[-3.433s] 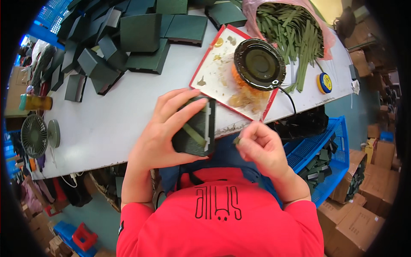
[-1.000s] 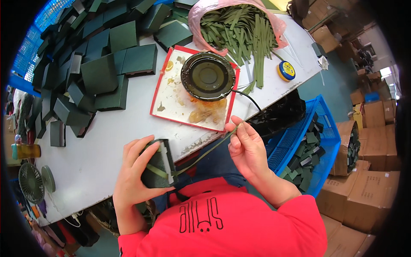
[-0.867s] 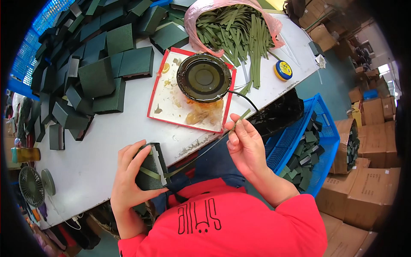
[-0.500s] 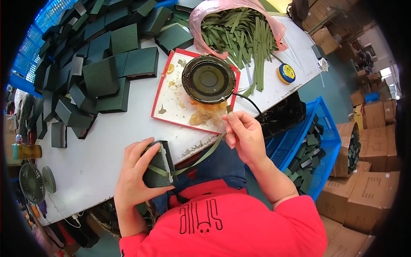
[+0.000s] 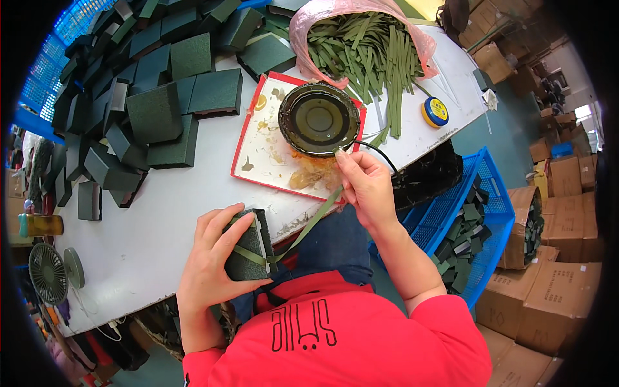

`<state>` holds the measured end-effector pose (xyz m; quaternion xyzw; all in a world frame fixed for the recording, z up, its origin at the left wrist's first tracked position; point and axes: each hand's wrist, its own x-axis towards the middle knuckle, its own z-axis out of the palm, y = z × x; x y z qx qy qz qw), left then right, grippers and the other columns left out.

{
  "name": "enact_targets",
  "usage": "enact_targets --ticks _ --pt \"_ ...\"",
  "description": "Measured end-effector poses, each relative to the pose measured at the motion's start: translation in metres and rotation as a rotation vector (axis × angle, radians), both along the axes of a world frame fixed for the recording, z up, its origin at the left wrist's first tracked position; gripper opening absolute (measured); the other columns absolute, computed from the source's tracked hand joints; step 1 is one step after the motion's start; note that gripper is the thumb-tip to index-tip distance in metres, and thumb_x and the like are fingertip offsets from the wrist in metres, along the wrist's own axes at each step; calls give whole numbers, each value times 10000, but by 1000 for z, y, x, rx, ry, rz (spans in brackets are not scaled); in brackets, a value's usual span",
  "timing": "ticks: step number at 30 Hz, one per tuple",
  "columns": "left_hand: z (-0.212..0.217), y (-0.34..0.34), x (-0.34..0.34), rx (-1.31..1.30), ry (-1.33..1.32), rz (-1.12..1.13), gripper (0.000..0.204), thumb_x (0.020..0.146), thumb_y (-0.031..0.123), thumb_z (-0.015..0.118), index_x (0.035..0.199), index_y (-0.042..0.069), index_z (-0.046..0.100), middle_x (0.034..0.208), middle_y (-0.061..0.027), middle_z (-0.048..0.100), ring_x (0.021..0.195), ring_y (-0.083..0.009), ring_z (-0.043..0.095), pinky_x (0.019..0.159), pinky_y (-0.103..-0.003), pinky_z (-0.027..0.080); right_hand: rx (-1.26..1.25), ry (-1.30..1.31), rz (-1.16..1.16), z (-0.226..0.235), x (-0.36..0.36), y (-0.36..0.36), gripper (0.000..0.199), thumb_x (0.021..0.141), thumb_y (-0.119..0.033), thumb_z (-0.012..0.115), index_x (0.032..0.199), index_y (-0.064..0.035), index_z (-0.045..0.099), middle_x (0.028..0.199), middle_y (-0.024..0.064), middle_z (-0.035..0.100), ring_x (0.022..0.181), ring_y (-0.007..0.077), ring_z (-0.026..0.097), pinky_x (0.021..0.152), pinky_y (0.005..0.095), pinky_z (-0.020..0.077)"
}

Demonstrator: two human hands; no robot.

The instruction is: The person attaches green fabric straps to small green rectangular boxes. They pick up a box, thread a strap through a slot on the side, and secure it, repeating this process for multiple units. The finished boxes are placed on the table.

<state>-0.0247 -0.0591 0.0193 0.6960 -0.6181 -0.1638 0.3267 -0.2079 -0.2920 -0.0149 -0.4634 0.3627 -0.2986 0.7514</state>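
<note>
A dark green box point(image 5: 255, 240) sits in my left hand point(image 5: 207, 258), fingers over its far side and thumb along its near edge. Across the box runs a flat olive-green ribbon point(image 5: 314, 221), its free length stretching to the right. My right hand point(image 5: 366, 187) pinches the end of that ribbon, fingertips at the near right rim of a round black pan point(image 5: 284, 122). Dark, glossy liquid lies in the pan, which rests on a white tray with red edges point(image 5: 253, 175). Brown, glue-like residue is stuck to the tray.
Dark green boxes point(image 5: 153, 115) are heaped on the white table point(image 5: 155, 226) at the left. Behind the pan, a pink plastic bag point(image 5: 303, 32) spills green ribbons. A round blue-and-yellow tin point(image 5: 434, 111), black cord, blue crate point(image 5: 493, 213), small fan point(image 5: 48, 274) and cartons point(image 5: 558, 290) stand around.
My right hand has moved away from me with the ribbon end, up to the pan's rim. The left hand keeps hold of the box, nearly in place.
</note>
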Motion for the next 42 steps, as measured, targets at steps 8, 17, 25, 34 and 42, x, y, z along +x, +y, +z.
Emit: enact_targets --ticks 8,17,25,34,42 --pt "-1 1 2 -3 0 1 998 497 308 960 1380 51 571 1447 -181 517 1274 -426 488 1066 -518 421 23 -40 13 0 -8 7 211 1005 -207 672 902 -29 629 641 -19 547 453 29 387 417 201 271" --pt "1 -13 7 -145 144 -61 1028 538 234 947 1443 40 500 1454 -158 534 1263 -401 504 1062 -489 443 32 -32 449 27 -18 39 164 1015 -174 658 976 -16 648 774 -16 627 586 31 514 509 201 374" --pt "0 -17 4 -191 211 -138 1057 545 211 938 1474 48 460 1467 -155 530 1268 -397 504 1066 -475 444 162 41 589 28 6 51 193 1002 -201 687 946 -23 636 811 -26 649 698 26 573 626 212 476" --pt "5 -18 3 -198 209 -158 1045 547 213 942 1466 42 473 1445 -156 542 1253 -391 515 1047 -470 455 84 111 652 24 8 48 203 988 -199 701 889 -34 637 757 -50 623 663 8 537 590 206 421" --pt "7 -18 4 -172 211 -174 975 575 230 925 1438 44 511 1429 -152 557 1251 -388 517 1044 -473 454 -2 152 715 24 9 46 215 985 -186 684 854 -27 620 711 -57 588 645 5 499 565 218 396"
